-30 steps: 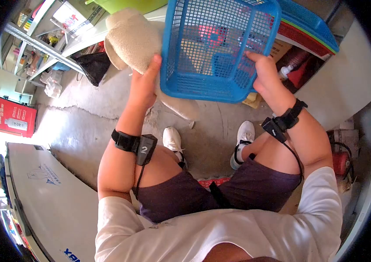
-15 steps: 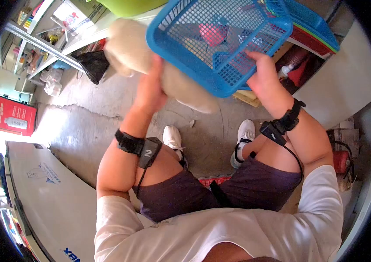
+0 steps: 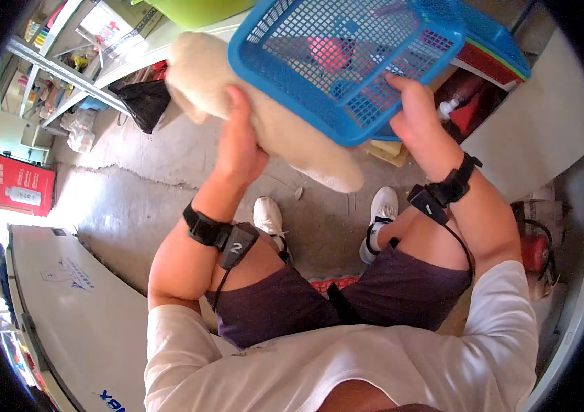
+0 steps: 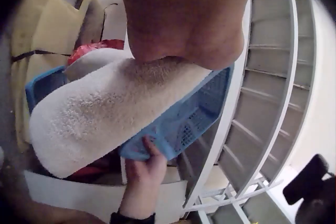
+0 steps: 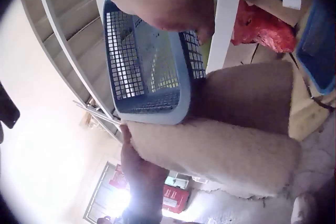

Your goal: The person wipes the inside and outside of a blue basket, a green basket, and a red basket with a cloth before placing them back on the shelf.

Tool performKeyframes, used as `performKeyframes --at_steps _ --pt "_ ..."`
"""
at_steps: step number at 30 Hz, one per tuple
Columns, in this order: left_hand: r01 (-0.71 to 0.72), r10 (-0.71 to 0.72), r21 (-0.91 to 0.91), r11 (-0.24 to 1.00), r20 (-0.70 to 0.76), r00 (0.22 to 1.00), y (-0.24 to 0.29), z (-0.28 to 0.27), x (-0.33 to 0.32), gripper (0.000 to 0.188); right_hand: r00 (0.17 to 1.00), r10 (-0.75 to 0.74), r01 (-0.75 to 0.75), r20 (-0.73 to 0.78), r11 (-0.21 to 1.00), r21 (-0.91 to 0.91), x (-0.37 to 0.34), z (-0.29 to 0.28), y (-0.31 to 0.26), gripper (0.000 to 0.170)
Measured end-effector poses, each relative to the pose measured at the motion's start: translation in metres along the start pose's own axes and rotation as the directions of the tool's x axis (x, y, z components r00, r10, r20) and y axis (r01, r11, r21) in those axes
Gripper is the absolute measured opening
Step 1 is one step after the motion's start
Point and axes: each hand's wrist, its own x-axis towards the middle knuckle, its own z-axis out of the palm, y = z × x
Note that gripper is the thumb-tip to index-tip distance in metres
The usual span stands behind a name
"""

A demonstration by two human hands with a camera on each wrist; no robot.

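Note:
My left hand (image 3: 240, 147) grips a long cream fleecy cloth (image 3: 285, 134), thumb on top and fingers hidden beneath. The cloth is folded over itself, as the right wrist view shows, and its rounded end points down to the right. My right hand (image 3: 416, 110) holds a blue plastic mesh basket (image 3: 367, 127) by its near right side, thumb inside the rim. The basket is tilted, and its left rim overlaps the cloth in the head view. From the left wrist, the cloth (image 4: 100, 111) lies across in front of the basket (image 4: 202, 111).
Beyond the basket stands a white shelf unit holding a lime-green tub (image 3: 199, 10) and stacked blue trays (image 3: 495, 41). A black bag (image 3: 144, 103) hangs at the left rack. A white curved panel (image 3: 532, 123) is on the right, a white freezer (image 3: 86, 309) at lower left.
The cloth has swung out from behind the basket, its lower end moving right and toward me. The basket has tilted and shifted slightly left and away. Both hands keep their hold.

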Motion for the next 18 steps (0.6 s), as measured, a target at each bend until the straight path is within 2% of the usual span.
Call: performKeyframes --at_steps 1,5,9,11,14,17,18 --pt "-0.080 0.080 0.010 0.997 -0.005 0.997 0.004 -0.002 0.001 0.067 1.000 0.019 -0.019 -0.010 1.000 -0.025 -0.002 0.000 -0.001 0.028" --pt "-0.197 0.196 -0.003 0.980 -0.083 0.977 0.015 -0.011 0.005 0.065 0.999 0.039 -0.040 -0.018 0.998 -0.058 -0.008 0.006 0.002 0.027" --pt "-0.062 0.062 0.011 0.998 -0.002 0.998 0.003 -0.007 0.006 0.060 1.000 0.010 -0.010 0.023 1.000 0.008 -0.005 0.001 0.004 0.027" --pt "0.033 -0.036 0.052 0.998 0.057 0.998 -0.007 -0.001 0.000 0.058 0.998 0.067 -0.067 -0.003 0.998 0.022 -0.004 -0.001 0.002 0.028" --pt "0.142 -0.197 0.301 0.943 0.162 0.967 -0.033 -0.003 -0.007 0.056 0.995 0.100 -0.100 0.001 0.994 0.046 -0.003 0.000 -0.002 0.030" --pt "0.200 -0.348 0.539 0.818 0.187 0.919 -0.039 -0.001 -0.007 0.057 0.998 0.049 -0.051 0.033 0.997 0.063 0.001 -0.006 -0.003 0.028" --pt "0.196 -0.338 0.571 0.797 0.152 0.929 -0.037 0.002 -0.007 0.056 0.999 0.023 -0.026 0.047 0.997 0.067 0.001 -0.006 -0.004 0.027"
